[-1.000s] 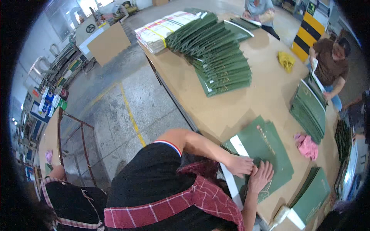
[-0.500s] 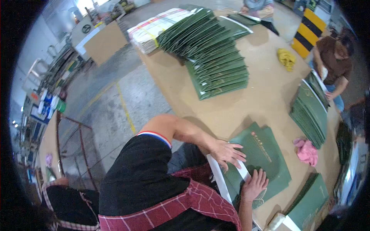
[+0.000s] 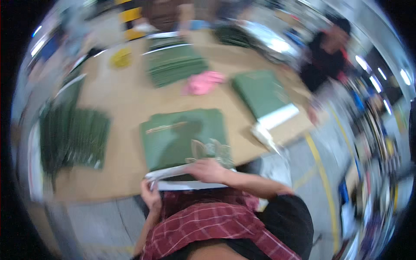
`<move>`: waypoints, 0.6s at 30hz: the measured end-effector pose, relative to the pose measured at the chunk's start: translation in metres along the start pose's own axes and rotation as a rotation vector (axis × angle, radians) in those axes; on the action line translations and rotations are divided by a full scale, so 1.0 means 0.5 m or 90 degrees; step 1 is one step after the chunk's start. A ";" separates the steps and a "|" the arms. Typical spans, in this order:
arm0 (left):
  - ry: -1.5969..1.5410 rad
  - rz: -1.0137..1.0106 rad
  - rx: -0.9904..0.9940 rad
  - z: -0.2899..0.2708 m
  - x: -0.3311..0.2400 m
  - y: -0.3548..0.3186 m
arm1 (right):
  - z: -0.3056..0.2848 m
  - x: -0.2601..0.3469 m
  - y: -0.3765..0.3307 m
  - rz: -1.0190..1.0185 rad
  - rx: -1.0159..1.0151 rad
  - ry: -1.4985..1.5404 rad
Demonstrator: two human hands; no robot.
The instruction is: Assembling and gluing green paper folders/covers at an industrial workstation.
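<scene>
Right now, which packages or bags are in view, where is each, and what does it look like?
Flat green paper bag: table centre, under both hands; rectangular, pale band at its near edge.
Green bag stack: far side, fanned.
Green bag stack: left edge, fanned rows.
Green bag pile: right, white strip at its near end.
Everything is motion-blurred; no signs or screens discernible.

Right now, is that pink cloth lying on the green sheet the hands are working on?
No, the pink cloth lies apart on the bare table, beyond the green sheet.
</scene>
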State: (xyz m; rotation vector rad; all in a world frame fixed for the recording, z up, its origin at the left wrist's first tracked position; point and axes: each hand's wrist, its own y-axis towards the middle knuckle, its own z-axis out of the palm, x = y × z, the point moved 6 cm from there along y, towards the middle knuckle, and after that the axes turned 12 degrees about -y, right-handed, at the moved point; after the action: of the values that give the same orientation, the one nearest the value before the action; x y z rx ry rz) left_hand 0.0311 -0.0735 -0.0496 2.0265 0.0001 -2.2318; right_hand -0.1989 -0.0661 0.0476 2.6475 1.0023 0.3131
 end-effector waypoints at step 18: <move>0.511 0.551 0.752 0.152 -0.054 0.035 | 0.126 -0.012 0.104 0.055 0.302 0.159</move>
State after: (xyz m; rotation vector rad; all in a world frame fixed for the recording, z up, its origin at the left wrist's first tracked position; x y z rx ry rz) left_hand -0.0401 -0.0946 -0.0139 2.3852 -1.9882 -0.7435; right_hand -0.1526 -0.1192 0.0060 3.1447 1.1593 0.4872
